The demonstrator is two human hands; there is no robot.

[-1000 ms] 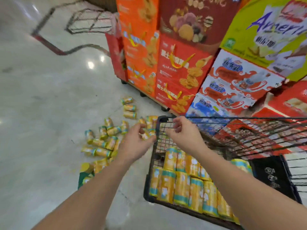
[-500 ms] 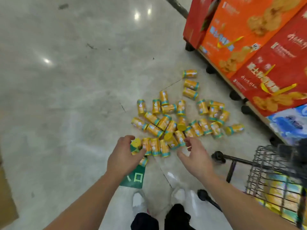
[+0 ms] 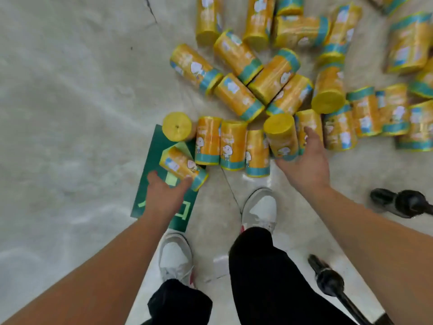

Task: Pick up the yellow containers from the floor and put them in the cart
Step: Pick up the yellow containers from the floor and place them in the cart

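Floor scene, viewed from above. Yellow cans (image 3: pixel 278 73) lie scattered across the upper centre and right of the frame, most on their sides; none has left the floor.

Left hand (image 3: pixel 164 195), lower centre-left: fingers spread, thumb and fingertips reaching under the near end of one tilted can (image 3: pixel 184 166) resting on a green sign (image 3: pixel 150 184). This can's long axis runs from upper left to lower right, its teal-banded end just at the fingers.

Right hand (image 3: pixel 304 160), centre right: fingers spread and cupped against a second can (image 3: pixel 282 137), whose yellow end faces up and whose axis points away from the palm. Contact seems made; a closed hold does not.

Each hand has its own can directly ahead; the cart's wheels (image 3: pixel 396 202) show at right.
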